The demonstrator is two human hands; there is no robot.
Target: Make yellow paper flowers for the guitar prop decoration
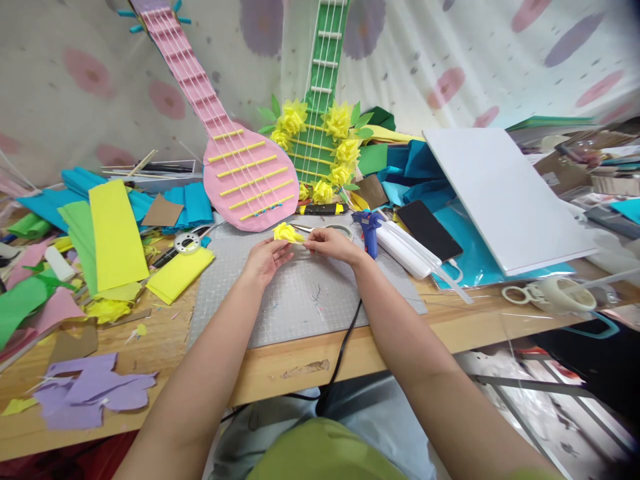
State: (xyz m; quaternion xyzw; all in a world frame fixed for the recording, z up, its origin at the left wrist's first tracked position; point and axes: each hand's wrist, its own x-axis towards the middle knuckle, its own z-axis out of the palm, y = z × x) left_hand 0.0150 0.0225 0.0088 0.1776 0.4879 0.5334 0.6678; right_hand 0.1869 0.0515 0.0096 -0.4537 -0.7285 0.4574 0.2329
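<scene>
Both my hands meet over a grey cutting mat [300, 300] in the middle of the wooden table. My left hand [265, 257] is closed under a small yellow paper flower [286, 232], its fingertips pinching the flower's base. My right hand [333, 243] is closed on the same flower from the right, fingers pinched together at its edge. A blue glue gun [369, 230] stands just right of my right hand, its black cord [345, 347] running down over the table edge.
A pink paper guitar [240, 173] and a green one [323, 100] ringed with yellow flowers lean at the back. Coloured paper sheets and scraps [115, 233] cover the left. A white board [500, 193], black phone [430, 230], glue sticks [405, 250] and scissors [550, 293] lie on the right.
</scene>
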